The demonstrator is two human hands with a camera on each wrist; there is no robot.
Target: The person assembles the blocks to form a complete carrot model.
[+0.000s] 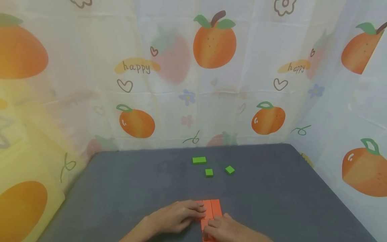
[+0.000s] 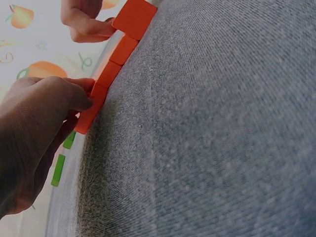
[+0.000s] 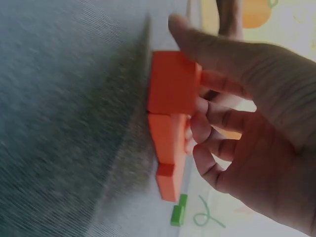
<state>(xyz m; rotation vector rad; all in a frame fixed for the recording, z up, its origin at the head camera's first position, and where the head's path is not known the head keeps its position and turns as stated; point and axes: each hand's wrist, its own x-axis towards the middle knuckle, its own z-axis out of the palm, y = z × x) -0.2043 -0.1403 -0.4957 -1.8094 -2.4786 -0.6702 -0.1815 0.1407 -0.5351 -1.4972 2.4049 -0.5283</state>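
Observation:
Flat orange blocks [image 1: 216,207] lie edge to edge on the dark grey table, forming a strip that runs away from the body. My left hand [image 1: 178,216] reaches in from the left, its fingertips resting on the far-left blocks. My right hand [image 1: 228,229] lies over the near end, with bent fingers touching the blocks. In the right wrist view, that hand's thumb stands out past the nearest orange block [image 3: 173,83], and the other fingers are loosely bent beside it. The left wrist view has the left fingers against the far orange block [image 2: 88,116]. Some orange pieces are partly hidden by the hands.
Farther back on the table [image 1: 136,181] lie a green rectangular block [image 1: 199,160], a small green square block [image 1: 209,172] and another green square block [image 1: 230,170], turned at an angle. A fruit-printed curtain [image 1: 217,111] surrounds the table's back and sides.

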